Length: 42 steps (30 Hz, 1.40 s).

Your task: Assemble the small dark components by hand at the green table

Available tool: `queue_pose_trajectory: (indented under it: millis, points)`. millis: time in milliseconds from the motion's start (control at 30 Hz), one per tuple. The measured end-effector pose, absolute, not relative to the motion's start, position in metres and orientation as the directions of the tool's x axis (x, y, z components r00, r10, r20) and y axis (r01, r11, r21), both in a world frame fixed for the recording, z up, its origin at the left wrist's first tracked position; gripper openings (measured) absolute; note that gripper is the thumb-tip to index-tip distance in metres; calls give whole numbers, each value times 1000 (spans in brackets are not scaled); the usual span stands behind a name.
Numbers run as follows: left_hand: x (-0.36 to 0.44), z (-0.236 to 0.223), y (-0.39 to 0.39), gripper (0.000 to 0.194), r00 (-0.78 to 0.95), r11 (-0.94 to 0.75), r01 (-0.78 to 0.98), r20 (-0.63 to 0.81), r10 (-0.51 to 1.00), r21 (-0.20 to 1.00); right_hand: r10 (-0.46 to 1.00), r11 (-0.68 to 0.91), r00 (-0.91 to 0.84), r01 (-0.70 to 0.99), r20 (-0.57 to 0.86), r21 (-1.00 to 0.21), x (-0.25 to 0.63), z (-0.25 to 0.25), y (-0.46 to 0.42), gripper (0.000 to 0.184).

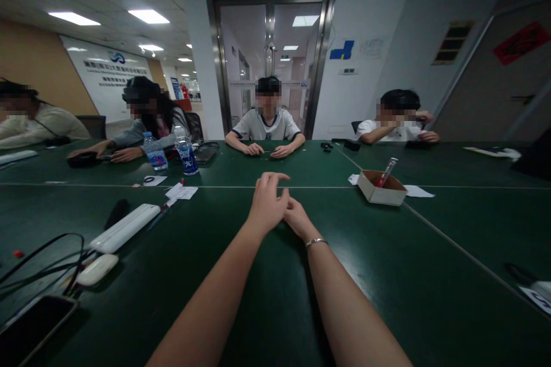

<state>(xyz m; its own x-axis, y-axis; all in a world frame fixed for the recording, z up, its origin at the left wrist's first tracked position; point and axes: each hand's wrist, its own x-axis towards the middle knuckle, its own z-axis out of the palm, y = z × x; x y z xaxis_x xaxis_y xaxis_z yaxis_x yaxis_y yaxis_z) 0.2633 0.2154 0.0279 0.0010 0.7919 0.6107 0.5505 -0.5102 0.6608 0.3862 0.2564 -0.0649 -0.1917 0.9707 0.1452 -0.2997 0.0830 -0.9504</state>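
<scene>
My left hand (pixel 269 202) is over the middle of the dark green table (pixel 275 309), its index finger stretched to the right and its thumb apart from it. Nothing shows in its fingers. Close against it on the right is my right hand (pixel 298 219), with a silver bracelet (pixel 317 242) at the wrist. The right fingers look curled together, and their tips are partly hidden behind my left thumb. Whether they hold anything small I cannot make out. The two hands appear to touch.
Right of my hands stands an open cardboard box (pixel 381 195) with a red-and-white tube. To the left lie a white power strip (pixel 125 228), cables, a phone (pixel 37 321) and a white oval case (pixel 98 269). Two bottles (pixel 186 152) stand beyond. Several people sit around the table.
</scene>
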Motion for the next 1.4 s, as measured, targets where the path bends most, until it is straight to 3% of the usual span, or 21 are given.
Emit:
queue_pose_trajectory:
  millis: [133,333,567,700,933,1133,1400]
  points:
    - [249,-10,234,23,-86,-404,482,502,861,777,977,60,-179,-304,119,-951,387,-65,257,44]
    - [238,-61,245,20,24,-374,265,382,924,889,975,95,-173,-240,139,-966,387,-64,256,38]
    - [236,-54,241,17,-11,-397,280,417,909,874,978,83,-161,-295,135,-952,389,-63,254,38]
    - [236,-52,239,23,-23,-335,276,355,935,901,981,65,-151,-318,119,-946,388,-63,255,34]
    - [236,-48,235,37,-44,-217,474,269,962,853,985,24,-152,-336,80,-942,388,-64,256,32]
    - [238,-51,238,21,-56,-377,318,414,909,870,987,38,-130,-370,92,-928,389,-64,257,31]
    - [235,-48,235,20,-31,-291,294,313,949,911,982,23,-167,-351,87,-936,389,-58,252,30]
